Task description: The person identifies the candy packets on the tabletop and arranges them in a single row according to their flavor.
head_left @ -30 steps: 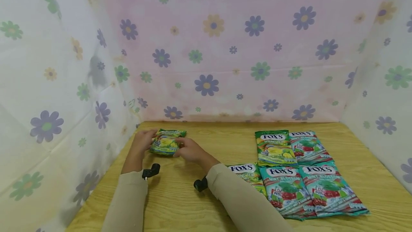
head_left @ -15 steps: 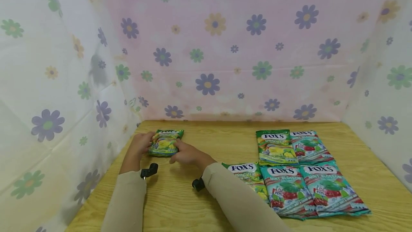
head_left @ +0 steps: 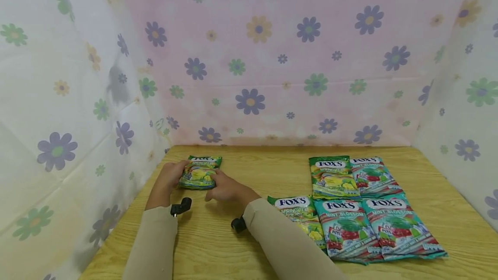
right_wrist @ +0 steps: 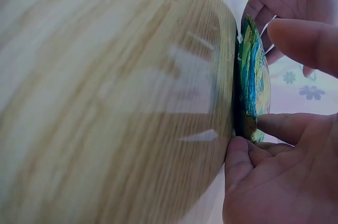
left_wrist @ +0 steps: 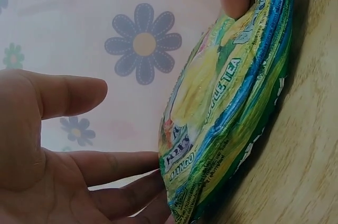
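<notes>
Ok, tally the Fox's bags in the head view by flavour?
Spring Tea: 3 (far-left bag, back green bag, front green bag, partly hidden by the sleeve)
Mint Blossom: 3 (back teal bag, front-middle teal bag, front-right teal bag)
Total: 6 visible

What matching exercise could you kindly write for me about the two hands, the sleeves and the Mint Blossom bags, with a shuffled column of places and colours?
Things:
1. Left hand
2. Mint Blossom bags
3. Right hand
4. Sleeves

Places and colours:
A. Beige
B. At the right side of the far-left Spring Tea bag
C. At the left side of that same bag
D. Mainly teal

Pairs: 1-C, 2-D, 3-B, 4-A
</notes>
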Demonstrator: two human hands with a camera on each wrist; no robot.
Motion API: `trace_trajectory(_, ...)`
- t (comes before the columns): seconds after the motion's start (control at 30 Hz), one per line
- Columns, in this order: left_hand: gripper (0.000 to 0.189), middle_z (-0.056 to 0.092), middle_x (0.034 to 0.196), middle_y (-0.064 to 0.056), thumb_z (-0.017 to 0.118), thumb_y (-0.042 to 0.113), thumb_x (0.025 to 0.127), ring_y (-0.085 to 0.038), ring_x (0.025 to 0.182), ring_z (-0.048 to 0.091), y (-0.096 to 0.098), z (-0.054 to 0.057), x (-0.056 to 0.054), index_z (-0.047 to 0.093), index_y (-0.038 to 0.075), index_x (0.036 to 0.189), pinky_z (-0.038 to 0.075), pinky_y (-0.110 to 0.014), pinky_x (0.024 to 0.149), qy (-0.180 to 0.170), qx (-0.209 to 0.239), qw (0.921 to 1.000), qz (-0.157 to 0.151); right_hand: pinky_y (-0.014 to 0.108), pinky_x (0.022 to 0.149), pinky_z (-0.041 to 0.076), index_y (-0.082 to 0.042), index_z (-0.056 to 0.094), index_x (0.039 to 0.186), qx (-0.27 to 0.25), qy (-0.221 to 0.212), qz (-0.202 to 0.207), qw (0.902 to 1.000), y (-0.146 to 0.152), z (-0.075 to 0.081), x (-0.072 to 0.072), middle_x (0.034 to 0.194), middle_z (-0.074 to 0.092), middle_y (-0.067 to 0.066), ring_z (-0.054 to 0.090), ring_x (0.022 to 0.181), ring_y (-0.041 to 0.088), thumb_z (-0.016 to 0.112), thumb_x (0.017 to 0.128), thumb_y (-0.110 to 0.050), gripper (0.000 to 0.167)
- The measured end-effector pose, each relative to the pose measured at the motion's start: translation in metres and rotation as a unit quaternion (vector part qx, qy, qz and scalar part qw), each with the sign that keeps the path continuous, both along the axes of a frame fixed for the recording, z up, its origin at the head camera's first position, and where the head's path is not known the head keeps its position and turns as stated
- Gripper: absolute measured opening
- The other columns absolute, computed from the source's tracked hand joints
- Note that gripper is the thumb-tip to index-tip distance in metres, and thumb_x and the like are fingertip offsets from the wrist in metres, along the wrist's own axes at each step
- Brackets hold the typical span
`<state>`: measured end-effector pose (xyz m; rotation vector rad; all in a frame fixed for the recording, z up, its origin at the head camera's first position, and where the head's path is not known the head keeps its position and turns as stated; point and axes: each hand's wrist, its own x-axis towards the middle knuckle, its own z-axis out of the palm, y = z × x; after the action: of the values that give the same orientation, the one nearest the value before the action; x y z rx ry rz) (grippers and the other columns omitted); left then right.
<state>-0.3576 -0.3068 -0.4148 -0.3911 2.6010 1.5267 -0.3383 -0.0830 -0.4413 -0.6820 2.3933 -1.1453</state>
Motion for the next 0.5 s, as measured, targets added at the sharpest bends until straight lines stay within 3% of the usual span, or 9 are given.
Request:
trace_trajectory(0.07,0.049,0.032,0.050,0.008,0.050,0.051,0.104,-0.010,0.043,0.027,0.0000,-0.0001,-0.0002,0.055,0.005,0.088,0.037,-0.033,0.049,-0.005,-0.007,1.0000,-0.001,0.051,0.129,0.022,-0.013,0.031,0.164,-0.001,0.000,0.000,1.0000,0.0004,-0.0008,-0.0008,0.175,0.004,0.008,0.011,0.162,0.030,0.070,0.091,-0.031,0.085)
trace_trajectory(0.13,0.048,0.032,0.049,0.008,0.051,0.052,0.103,-0.011,0.043,0.028,0.0005,0.0005,0.0000,0.052,0.008,0.083,0.037,-0.033,0.050,-0.008,-0.006,0.9999,-0.001,0.052,0.129,0.022,-0.013,0.032,0.164,-0.006,-0.002,0.000,1.0000,0.0010,-0.0010,-0.0014,0.175,0.004,0.009,0.010,0.162,0.030,0.072,0.090,-0.031,0.085)
trace_trajectory(0.3,0.046,0.033,0.050,0.009,0.053,0.052,0.102,-0.011,0.044,0.029,0.0013,0.0018,0.0003,0.055,0.007,0.092,0.038,-0.033,0.051,-0.004,-0.007,1.0000,0.000,0.053,0.128,0.021,-0.013,0.035,0.162,-0.024,-0.004,-0.004,0.9997,0.0034,-0.0005,-0.0020,0.175,0.005,0.008,0.011,0.161,0.031,0.073,0.090,-0.029,0.084)
trace_trajectory(0.43,0.047,0.031,0.051,0.006,0.056,0.049,0.102,-0.012,0.045,0.028,-0.0007,-0.0002,-0.0011,0.057,0.004,0.091,0.037,-0.033,0.051,-0.007,-0.028,0.9996,-0.005,0.053,0.126,0.028,-0.016,0.036,0.162,-0.038,-0.012,-0.017,0.9991,0.0059,-0.0024,-0.0020,0.174,0.014,0.005,0.021,0.159,0.031,0.073,0.092,-0.031,0.080)
trace_trajectory(0.5,0.047,0.056,0.065,-0.007,0.062,0.045,0.101,-0.017,0.051,0.037,-0.0022,-0.0025,-0.0003,0.064,-0.002,0.106,0.042,-0.035,0.056,-0.009,-0.039,0.9991,-0.016,0.053,0.123,0.033,-0.017,0.036,0.162,-0.046,-0.017,-0.024,0.9985,0.0065,-0.0035,-0.0014,0.172,0.022,0.004,0.029,0.156,0.030,0.073,0.093,-0.031,0.079)
